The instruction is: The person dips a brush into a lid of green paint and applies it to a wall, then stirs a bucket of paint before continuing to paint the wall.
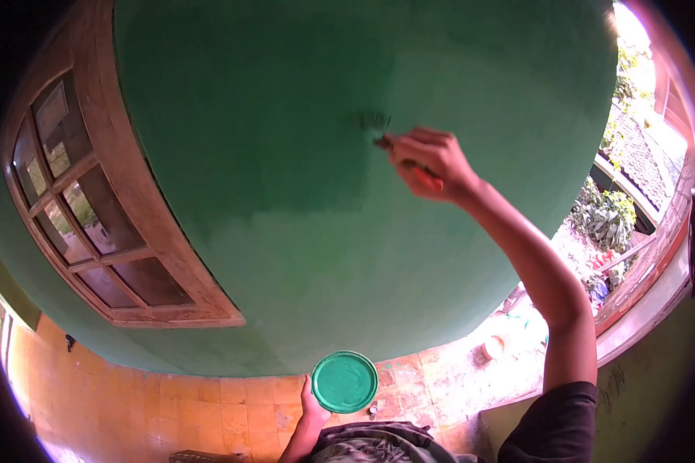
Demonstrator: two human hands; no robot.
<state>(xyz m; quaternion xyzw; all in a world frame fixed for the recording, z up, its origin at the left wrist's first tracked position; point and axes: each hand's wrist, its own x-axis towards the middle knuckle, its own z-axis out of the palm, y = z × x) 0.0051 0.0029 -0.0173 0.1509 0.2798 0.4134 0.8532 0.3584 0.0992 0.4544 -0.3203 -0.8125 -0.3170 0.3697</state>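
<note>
Presently grips a brush (382,142) in the right hand (434,162), with fingers clamped round its orange-red handle. Holds the brush raised before the green wall (309,293), with bristles at the right edge of a darker green patch (270,116). Cannot confirm contact there, owing to blur. Supports a round green container (374,384), seen from above, in the left hand (314,408), low down, close to the body and well apart from the brush. Can see a thumb against its left side; cannot see the remaining fingers or tell their spacing. Records also a wood-framed window (143,176) at left, orange-yellow floor tiles (216,397) below, and leafy plants (606,212) beyond the wall's right edge.
</note>
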